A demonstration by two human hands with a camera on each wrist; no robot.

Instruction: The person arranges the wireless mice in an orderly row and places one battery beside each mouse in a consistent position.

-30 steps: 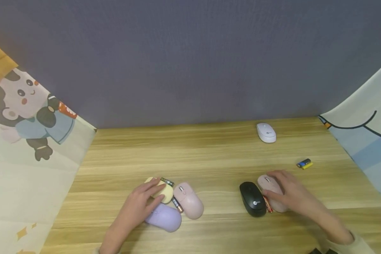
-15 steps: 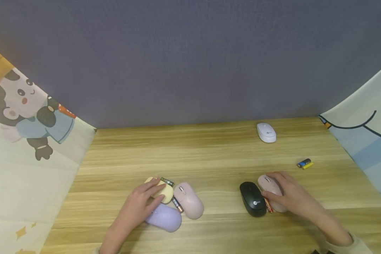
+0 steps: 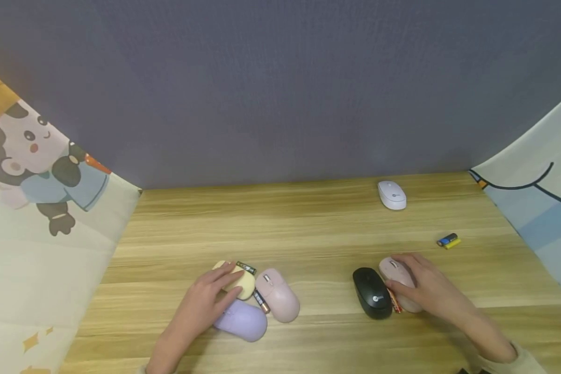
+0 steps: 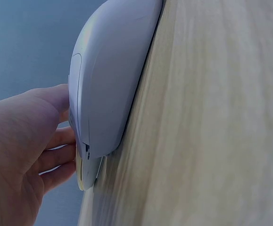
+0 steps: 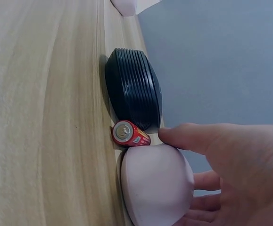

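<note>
My left hand (image 3: 206, 301) lies over a yellow mouse (image 3: 246, 285), its fingers resting across the top. The thumb touches the front of a purple mouse (image 3: 244, 321), which the left wrist view shows up close. A second pink mouse (image 3: 278, 296) sits just right of these, with one battery (image 3: 262, 302) between the mice and another battery (image 3: 246, 267) behind the yellow one. My right hand (image 3: 427, 285) holds a pink mouse (image 5: 157, 181) on the table, thumb on its left side and fingers over the far side. A red battery (image 5: 127, 133) lies between it and a black mouse (image 5: 134, 89).
A white mouse (image 3: 392, 195) stands at the back right of the wooden table (image 3: 271, 223). Two batteries, one blue-black (image 3: 447, 239) and one yellow (image 3: 453, 243), lie side by side near the right edge. A grey panel (image 3: 280, 93) rises behind; printed cloth hangs at both sides.
The right hand's fingers and thumb have shifted very slightly on the pink mouse. The left hand, the mice and the batteries stay where they were.
</note>
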